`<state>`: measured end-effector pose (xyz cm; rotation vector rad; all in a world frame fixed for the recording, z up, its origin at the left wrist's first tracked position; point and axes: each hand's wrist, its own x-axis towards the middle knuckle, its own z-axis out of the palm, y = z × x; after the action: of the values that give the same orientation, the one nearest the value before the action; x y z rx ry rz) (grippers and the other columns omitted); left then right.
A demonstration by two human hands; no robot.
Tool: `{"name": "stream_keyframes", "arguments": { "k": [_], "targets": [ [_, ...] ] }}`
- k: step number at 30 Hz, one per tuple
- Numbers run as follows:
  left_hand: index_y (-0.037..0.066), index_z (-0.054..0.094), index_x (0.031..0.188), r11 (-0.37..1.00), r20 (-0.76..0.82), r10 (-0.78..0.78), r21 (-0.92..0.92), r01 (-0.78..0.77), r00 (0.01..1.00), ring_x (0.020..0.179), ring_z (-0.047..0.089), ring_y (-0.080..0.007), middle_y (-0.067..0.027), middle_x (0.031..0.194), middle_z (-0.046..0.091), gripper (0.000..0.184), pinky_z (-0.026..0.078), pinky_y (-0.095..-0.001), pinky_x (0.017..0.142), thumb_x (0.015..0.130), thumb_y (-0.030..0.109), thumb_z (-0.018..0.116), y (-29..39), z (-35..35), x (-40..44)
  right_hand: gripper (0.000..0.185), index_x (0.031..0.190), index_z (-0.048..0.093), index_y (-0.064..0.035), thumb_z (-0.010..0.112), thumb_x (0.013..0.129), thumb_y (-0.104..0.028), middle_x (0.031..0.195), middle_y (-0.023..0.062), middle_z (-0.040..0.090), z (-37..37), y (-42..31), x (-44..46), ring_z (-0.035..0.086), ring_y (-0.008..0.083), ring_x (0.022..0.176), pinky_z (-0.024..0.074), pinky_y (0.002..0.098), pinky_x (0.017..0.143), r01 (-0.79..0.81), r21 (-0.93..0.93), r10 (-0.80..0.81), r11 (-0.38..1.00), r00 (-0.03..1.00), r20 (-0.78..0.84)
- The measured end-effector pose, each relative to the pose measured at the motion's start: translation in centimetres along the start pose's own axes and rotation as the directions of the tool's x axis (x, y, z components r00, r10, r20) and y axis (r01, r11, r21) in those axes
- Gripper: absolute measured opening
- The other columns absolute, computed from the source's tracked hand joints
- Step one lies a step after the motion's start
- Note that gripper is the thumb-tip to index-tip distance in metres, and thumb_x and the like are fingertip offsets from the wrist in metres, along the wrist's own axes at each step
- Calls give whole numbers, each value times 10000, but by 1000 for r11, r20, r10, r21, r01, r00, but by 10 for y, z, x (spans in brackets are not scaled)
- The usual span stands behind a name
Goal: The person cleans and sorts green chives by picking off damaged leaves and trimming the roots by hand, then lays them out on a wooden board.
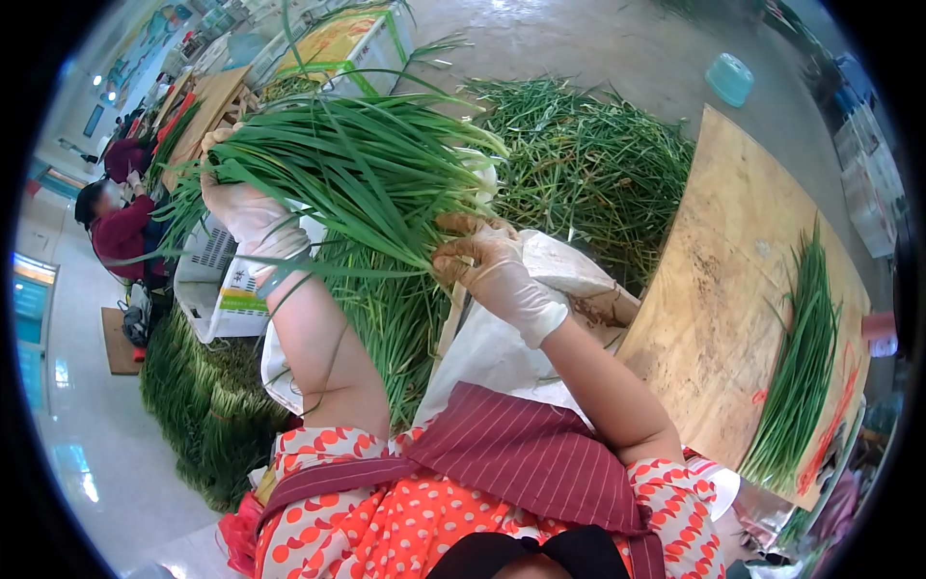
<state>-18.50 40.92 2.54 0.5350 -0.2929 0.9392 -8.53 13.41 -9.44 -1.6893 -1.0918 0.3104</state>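
Observation:
A large bunch of long green leafy stalks is held up before me, its pale ends to the right. My left hand, in a whitish glove, is wrapped round the leafy end at the left. My right hand, in a glove stained brown at the fingertips, has its fingers pinched together at the pale root ends. Beneath the bunch lie more green stalks, next to a white cloth over my lap.
A wooden board at the right bears a bundle of stalks. Loose trimmings are heaped on the floor ahead. At the left are a white crate, piled greens and a seated person. A turquoise basket stands far off.

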Motion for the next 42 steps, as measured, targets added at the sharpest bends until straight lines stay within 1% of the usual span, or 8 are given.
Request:
{"name": "stream_keyframes", "arguments": {
  "k": [7, 10, 13, 15, 18, 26, 39, 42],
  "targets": [
    [4, 568, 866, 1000, 54, -4, 28, 2, 999, 883, 527, -254, -110, 890, 587, 229, 414, -404, 869, 801, 170, 425, -1, -9, 1, 297, 968, 678, -59, 720, 735, -238, 1135, 88, 596, 8, -8, -8, 507, 219, 1088, 313, 352, 972, 73, -217, -106, 973, 984, -144],
    [-2, 554, 876, 1000, 113, -2, 25, -1, 994, 890, 523, -257, -115, 916, 577, 229, 402, -419, 887, 792, 168, 427, 3, -12, 3, 251, 925, 673, -14, 659, 808, -236, 1111, 91, 607, 3, 1, -9, 535, 154, 1032, 383, 285, 896, -39, 311, 42, 950, 999, -2],
    [10, 534, 853, 998, 138, 32, 41, -38, 990, 888, 503, -262, -112, 895, 562, 205, 393, -417, 878, 802, 171, 418, 1, -9, 1, 277, 940, 653, 11, 569, 885, -248, 1009, 65, 636, -10, -8, -11, 556, 114, 894, 430, 233, 780, -8, 297, -14, 955, 997, 73],
    [18, 519, 837, 996, 147, 56, 61, -66, 988, 892, 492, -264, -110, 873, 553, 189, 388, -413, 874, 807, 171, 412, 0, -6, 0, 284, 958, 641, 8, 523, 915, -246, 882, 39, 647, -7, -15, -16, 549, 117, 726, 438, 236, 703, -202, 729, 187, 653, 977, 104],
    [33, 484, 826, 990, 53, 104, 94, -109, 993, 907, 479, -263, -107, 840, 535, 162, 381, -401, 871, 824, 171, 399, 0, -6, -1, 282, 1005, 613, 8, 529, 916, -246, 864, 59, 662, -24, -14, -15, 573, 86, 731, 448, 208, 694, -417, 797, 245, 436, 908, 341],
    [56, 440, 825, 991, 211, 24, 120, -50, 977, 865, 451, -232, -79, 830, 505, 90, 370, -392, 876, 807, 126, 493, 0, -11, -1, 180, 817, 610, -53, 581, 880, -219, 684, 19, 590, -25, 15, -11, 538, 115, 624, 482, 250, 688, -220, 974, 383, -56, 896, 225],
    [47, 498, 825, 970, -127, 119, 225, -89, 985, 770, 507, -212, -68, 782, 522, 145, 411, -370, 848, 855, 164, 418, -9, 3, -21, 188, 777, 649, -23, 607, 849, -191, 678, 20, 611, -94, -22, -9, 466, 73, 547, 371, 194, 527, -354, 630, 426, 691, 904, 41],
    [43, 518, 826, 993, -161, 49, 117, -30, 986, 773, 520, -221, -74, 786, 538, 198, 424, -393, 841, 865, 184, 384, 3, -12, -20, 110, 782, 620, -49, 555, 853, -103, 668, 52, 592, -136, 28, -9, 508, 80, 562, 476, 251, 631, -41, 742, 236, 670, 958, -161]
  ]
}}
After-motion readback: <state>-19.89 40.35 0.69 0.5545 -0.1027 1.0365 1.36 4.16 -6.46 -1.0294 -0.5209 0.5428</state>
